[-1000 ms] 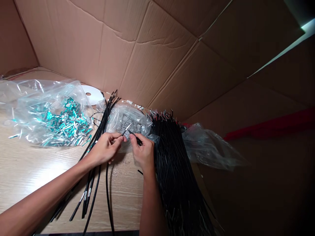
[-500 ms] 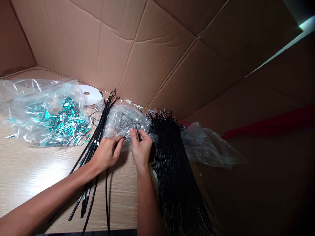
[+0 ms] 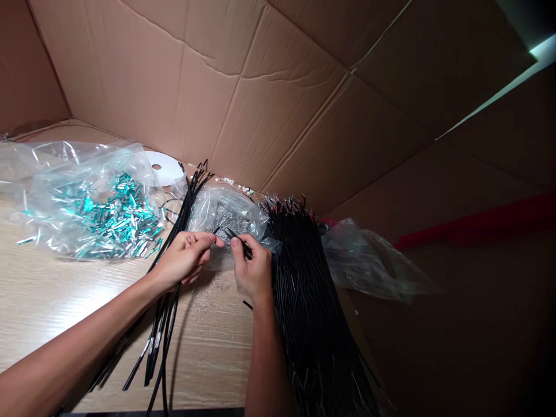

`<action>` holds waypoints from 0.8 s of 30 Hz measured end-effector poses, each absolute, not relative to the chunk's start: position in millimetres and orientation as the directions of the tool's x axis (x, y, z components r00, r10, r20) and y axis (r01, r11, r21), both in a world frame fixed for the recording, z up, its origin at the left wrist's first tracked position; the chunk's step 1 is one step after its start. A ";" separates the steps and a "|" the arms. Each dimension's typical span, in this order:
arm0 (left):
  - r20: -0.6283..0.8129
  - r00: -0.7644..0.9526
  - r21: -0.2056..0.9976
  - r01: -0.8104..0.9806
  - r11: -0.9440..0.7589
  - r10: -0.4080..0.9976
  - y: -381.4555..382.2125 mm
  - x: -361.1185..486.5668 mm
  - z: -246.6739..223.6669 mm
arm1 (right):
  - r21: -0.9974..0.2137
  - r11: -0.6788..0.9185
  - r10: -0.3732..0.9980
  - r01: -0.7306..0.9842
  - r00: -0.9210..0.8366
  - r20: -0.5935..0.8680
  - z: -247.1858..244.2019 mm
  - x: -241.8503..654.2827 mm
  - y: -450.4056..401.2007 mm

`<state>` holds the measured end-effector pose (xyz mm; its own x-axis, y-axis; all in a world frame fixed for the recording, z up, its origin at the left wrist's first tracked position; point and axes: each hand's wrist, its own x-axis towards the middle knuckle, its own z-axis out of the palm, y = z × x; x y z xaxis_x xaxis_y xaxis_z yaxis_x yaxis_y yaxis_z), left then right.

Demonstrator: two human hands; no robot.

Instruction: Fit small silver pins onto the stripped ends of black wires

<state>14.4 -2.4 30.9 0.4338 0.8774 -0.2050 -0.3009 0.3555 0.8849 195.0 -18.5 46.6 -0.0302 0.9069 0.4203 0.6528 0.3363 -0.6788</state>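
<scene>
Tall cardboard walls (image 3: 208,104) close in the far side of a pale wood-grain surface (image 3: 217,365), and they look meant to keep small scraps from straying. In front of them, the left hand (image 3: 186,259) pinches a black cable (image 3: 216,230) between thumb and forefinger, so that only a short end sticks out toward the right hand; the grip so near the end probably steadies it. The right hand (image 3: 252,267) is curled around a dark tool (image 3: 247,249), its pointed tip aimed left and just beside that end; whether the two touch I cannot tell. Just beyond both hands lies a clear bag (image 3: 204,202) with fine silvery bits (image 3: 232,217), perhaps set there because whatever drops from the fingers lands close by. A loose bundle of cables (image 3: 181,217) passes under the left wrist, apparently within easy reach of that hand. Alongside the right hand and forearm lies a far thicker bundle (image 3: 302,284), its reddish and silvery ends gathered at the far side, likely to keep them aligned. Well left of the left hand, another clear bag (image 3: 124,155) contains shiny teal strips (image 3: 125,226), with a white disc (image 3: 168,171) behind.
</scene>
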 end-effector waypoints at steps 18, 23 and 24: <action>-0.089 0.347 0.981 -0.132 0.143 0.934 -3.0 19.8 25.7 | -0.725 0.284 0.922 0.627 0.028 0.386 42.8 191.7 -11.5; 0.002 0.358 0.978 -0.194 0.072 0.934 1.6 20.1 25.0 | -0.906 0.149 0.970 0.397 0.118 0.212 37.6 195.8 -11.2; 0.017 0.360 0.982 -0.184 0.053 0.933 1.5 19.8 25.7 | -0.931 0.119 0.978 0.344 0.121 0.170 36.3 195.8 -10.8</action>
<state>19.8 1.5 25.7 0.3601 0.9328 0.0172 -0.1836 0.0528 0.9816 195.8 -10.8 36.3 0.1208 0.9781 0.1697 0.3437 0.1192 -0.9315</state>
